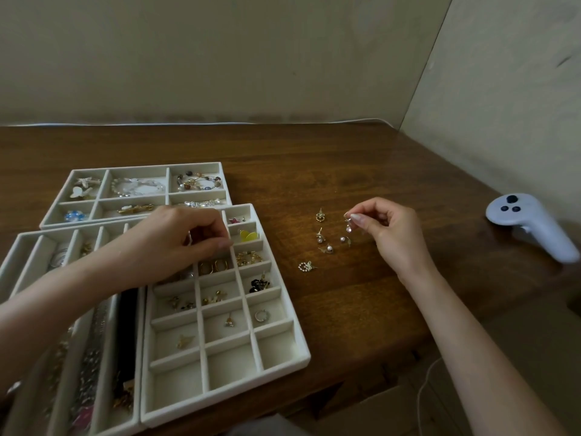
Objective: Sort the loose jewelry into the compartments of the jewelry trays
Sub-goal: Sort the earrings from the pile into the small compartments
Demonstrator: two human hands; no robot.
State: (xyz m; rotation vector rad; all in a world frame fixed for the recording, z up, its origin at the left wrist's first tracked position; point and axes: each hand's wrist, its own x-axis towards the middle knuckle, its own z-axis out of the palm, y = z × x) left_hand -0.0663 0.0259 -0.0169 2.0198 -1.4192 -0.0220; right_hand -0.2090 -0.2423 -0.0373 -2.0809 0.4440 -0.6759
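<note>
Right hand [388,236] is pinching a small drop earring [348,224] between thumb and index fingertip, with the other fingers curling loosely behind. Earring is hanging from the pinch over the wooden table [361,309], right by the loose pile.

Left hand [182,240] is reaching over the grid tray [303,357], fingers bunching together and tips pointing down at the upper rows, just beside the cell with the yellow piece [249,236]. Can't tell whether it is gripping anything (the fingertips are hiding the gap).

Loose pieces are lying on the table right of the grid tray:
- heart earring [320,216]
- three pearl studs [328,248], close together
- pearl-ring earring [305,266], lying apart and nearer the tray

Grid tray is holding gold hoops [213,266] just below the left fingertips and black pieces [259,284] in the right column. A silver ring [261,315] is sitting in the next cell toward the camera.

Long-slot tray [19,243] is sitting against the grid tray's left side, with the left forearm crossing over it. Third tray [138,167] is sitting behind both, carrying bead bracelets [199,183].

White controller [531,228] is lying near the table's right edge, well apart from the jewelry.
</note>
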